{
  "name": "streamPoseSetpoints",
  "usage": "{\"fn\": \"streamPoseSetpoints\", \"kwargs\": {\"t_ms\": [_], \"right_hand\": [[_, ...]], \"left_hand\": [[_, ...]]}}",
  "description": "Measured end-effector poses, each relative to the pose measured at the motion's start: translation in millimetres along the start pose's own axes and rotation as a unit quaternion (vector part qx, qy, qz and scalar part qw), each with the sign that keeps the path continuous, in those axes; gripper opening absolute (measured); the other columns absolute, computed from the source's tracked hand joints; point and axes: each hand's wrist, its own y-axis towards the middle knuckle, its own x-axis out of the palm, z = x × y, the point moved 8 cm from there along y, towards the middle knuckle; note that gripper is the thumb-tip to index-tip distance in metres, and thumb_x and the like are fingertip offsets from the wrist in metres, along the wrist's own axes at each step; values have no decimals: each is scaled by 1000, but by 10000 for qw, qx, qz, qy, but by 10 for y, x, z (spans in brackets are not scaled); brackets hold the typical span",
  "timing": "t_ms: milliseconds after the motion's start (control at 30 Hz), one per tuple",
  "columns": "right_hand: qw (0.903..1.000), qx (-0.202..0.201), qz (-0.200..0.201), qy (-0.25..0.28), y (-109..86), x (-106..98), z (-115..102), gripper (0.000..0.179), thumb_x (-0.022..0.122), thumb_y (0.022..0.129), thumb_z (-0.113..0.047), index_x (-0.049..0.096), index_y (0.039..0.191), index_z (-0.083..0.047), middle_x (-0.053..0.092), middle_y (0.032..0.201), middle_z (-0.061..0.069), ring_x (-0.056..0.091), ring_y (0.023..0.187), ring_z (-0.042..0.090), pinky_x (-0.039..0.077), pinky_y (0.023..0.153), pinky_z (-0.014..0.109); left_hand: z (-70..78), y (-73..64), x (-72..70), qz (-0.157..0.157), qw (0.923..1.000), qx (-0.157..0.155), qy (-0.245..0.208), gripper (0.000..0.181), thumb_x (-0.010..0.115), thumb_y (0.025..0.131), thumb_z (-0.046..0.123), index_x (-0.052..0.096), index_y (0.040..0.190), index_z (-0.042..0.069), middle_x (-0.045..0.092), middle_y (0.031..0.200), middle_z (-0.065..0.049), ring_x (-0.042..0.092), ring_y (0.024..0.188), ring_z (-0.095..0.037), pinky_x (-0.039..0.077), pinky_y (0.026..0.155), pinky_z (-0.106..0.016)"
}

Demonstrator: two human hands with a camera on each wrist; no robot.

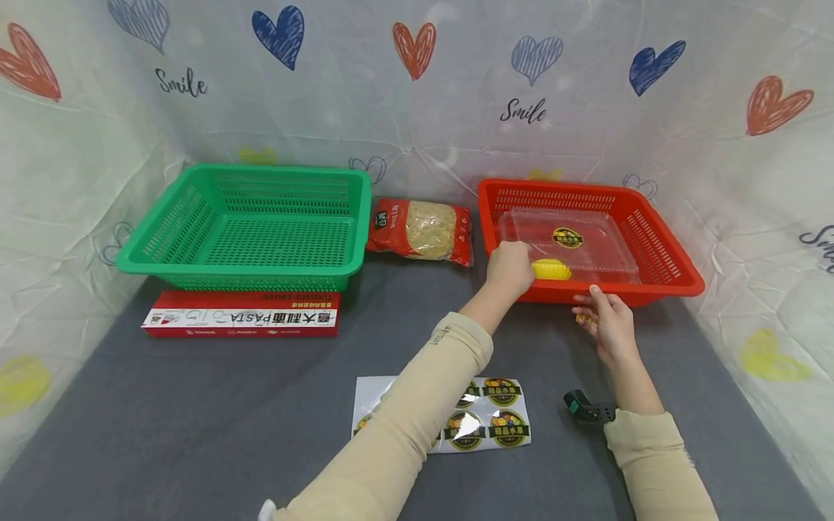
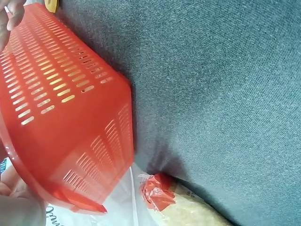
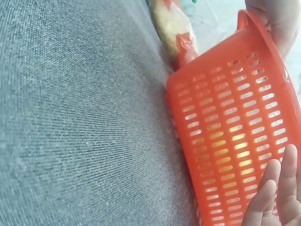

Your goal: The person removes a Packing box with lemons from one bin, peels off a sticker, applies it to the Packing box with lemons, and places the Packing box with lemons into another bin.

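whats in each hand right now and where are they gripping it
The left hand reaches over the red basket's front rim at a yellow piece; a grip cannot be told. The right hand touches the front wall, holding nothing.

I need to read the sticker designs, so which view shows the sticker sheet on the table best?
The head view: the sticker sheet lies flat on the grey table, partly crossed by the left sleeve. Neither wrist view shows it, only the red basket and the cloth.

Grey felt table [image 1: 195,420], green basket [image 1: 250,224], red basket [image 1: 658,246], pasta box [image 1: 241,316], noodle bag [image 1: 420,230], sticker sheet [image 1: 485,423]
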Motion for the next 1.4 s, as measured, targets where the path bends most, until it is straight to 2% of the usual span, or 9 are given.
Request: {"fn": "streamPoseSetpoints", "kwargs": {"t_ms": [133,533,633,867,1133,1300,1400], "right_hand": [[10000,-10,21,-13,5,10,-14,34,58,87,-39,45,96,-8,67,77,-8,61,67,10,51,60,19],[10000,68,-7,-17,14,41,-22,32,56,89,-38,45,96,-8,67,77,-7,61,67,9,51,61,19],[10000,84,-28,2,14,47,-26,32,56,89,-37,45,96,-8,67,77,-7,61,67,10,51,61,19],[9998,131,-73,122,5,49,-30,33,57,88,-38,44,96,-8,67,77,-7,61,67,10,51,61,20],[9968,549,-278,509,-27,48,-3,28,54,90,-36,46,94,-10,67,79,-5,61,67,11,51,62,22],[9967,666,-301,354,-37,43,-11,33,55,88,-39,44,98,-10,66,78,-7,61,67,9,52,62,21],[9965,715,-359,242,-41,46,-16,34,55,88,-40,42,99,-10,66,79,-7,61,68,9,52,63,21]], "left_hand": [[4,7,-16,75,9999,92,70,12,63,83,18,71,91,14,67,80,2,60,71,-11,50,70,-21],[1,9,-35,93,9995,81,282,14,61,85,20,72,92,14,68,84,2,61,74,-11,50,72,-21],[-4,6,-35,102,9997,74,215,14,60,86,19,71,94,15,68,85,2,61,75,-11,50,73,-20],[-18,-25,-17,123,9993,128,-332,22,63,85,20,67,106,15,67,91,3,60,77,-10,49,76,-19],[44,-93,31,303,9945,678,-745,32,63,85,17,62,117,14,63,109,2,58,98,-10,44,89,-20],[52,-136,43,103,9909,847,-1039,41,64,85,18,56,125,13,57,123,0,51,113,-13,38,97,-23],[36,-160,38,-108,9874,907,-1290,44,64,85,19,54,127,12,54,126,-1,49,114,-13,37,97,-23]]}}
